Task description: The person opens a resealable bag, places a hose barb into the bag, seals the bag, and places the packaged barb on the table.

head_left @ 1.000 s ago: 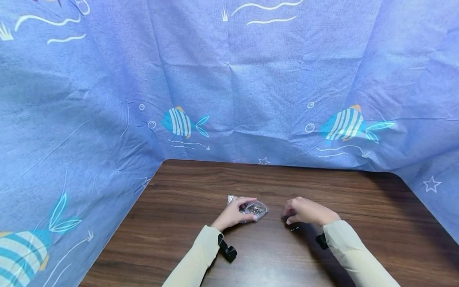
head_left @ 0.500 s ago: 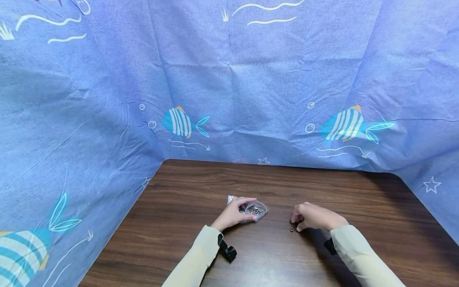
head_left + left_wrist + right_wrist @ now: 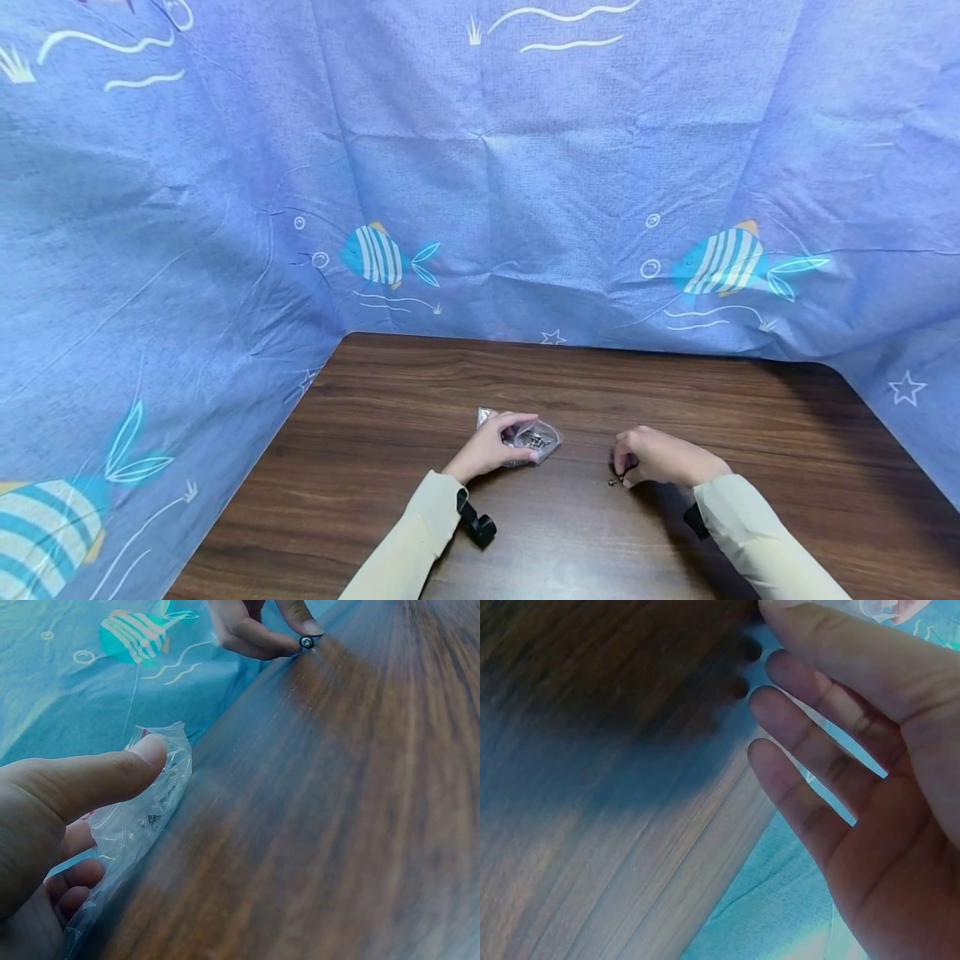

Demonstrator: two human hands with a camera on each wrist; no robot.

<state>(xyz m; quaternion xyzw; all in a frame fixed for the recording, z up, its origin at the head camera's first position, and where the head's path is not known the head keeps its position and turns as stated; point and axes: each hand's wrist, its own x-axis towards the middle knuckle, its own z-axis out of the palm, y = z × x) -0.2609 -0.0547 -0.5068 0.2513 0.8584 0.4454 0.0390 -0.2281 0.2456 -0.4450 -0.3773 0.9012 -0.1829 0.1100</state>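
My left hand (image 3: 491, 446) grips a clear plastic zip bag (image 3: 549, 442) by its mouth, thumb on one side and fingers on the other. Small dark metal pieces (image 3: 536, 441) that look like screws lie inside it. In the left wrist view the bag (image 3: 161, 784) bulges open under my thumb. To the right, low over the table, my right hand (image 3: 660, 457) pinches a small screw (image 3: 307, 643) between thumb and index finger. A brassy small piece (image 3: 611, 483) lies beside those fingertips. The right wrist view hides the pinch at its top edge.
Both hands work on a dark wood-grain table (image 3: 420, 375). A blue fish-print cloth (image 3: 555, 208) hangs behind it and along the left side. Black camera straps (image 3: 477, 521) circle the wrists.
My right hand has shifted right and slightly toward me, its fingertips now at the small pieces on the table. The left hand and bag have stayed in place.
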